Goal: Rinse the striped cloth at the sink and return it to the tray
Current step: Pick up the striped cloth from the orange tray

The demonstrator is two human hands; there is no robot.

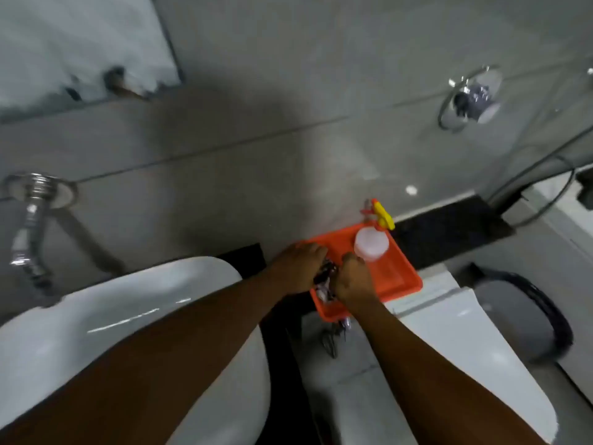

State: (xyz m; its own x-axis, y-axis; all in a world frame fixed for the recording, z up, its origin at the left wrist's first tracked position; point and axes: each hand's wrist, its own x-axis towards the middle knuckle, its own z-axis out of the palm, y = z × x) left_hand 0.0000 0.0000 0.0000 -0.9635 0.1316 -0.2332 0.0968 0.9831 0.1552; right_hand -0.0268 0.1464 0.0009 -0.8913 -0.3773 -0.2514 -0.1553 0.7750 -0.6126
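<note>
An orange tray rests on a dark ledge against the tiled wall, right of the white sink. The striped cloth, dark and white and bunched up, lies over the tray's near left part. My left hand and my right hand are both closed on the cloth, one on each side of it. Most of the cloth is hidden between my hands. The picture is blurred.
A clear spray bottle with a yellow and orange trigger stands at the tray's back. A chrome tap juts from the wall left of the sink. A white toilet cistern sits right of the tray, a chrome ring holder above.
</note>
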